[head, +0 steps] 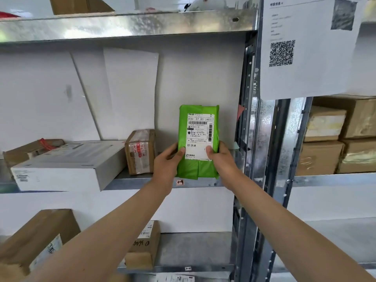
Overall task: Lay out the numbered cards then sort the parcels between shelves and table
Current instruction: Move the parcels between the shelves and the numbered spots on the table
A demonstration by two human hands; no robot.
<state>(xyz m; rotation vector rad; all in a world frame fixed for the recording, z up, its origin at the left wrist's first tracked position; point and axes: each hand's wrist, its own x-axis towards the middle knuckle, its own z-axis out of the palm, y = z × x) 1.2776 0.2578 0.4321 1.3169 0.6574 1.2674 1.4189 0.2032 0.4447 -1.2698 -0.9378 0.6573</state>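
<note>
I hold the green parcel (195,169) upright, white label (200,135) facing me, before the middle shelf's (130,183) right end.

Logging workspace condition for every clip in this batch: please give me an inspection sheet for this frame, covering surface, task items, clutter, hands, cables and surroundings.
Surface: metal middle shelf, holding parcels; no table in view.
Job's things: green parcel upright at the shelf's front edge, label facing the camera; small tag on the rim below it.
Clutter: white box, taped brown box beside it; white boards lean on the back wall.
Grippers: left hand and right hand hold the parcel's lower sides, thumbs on its front.
Cables: nothing seen.
Surroundings: brown boxes on the shelf below; cartons in the neighbouring bay; QR-code sheet above them.
</note>
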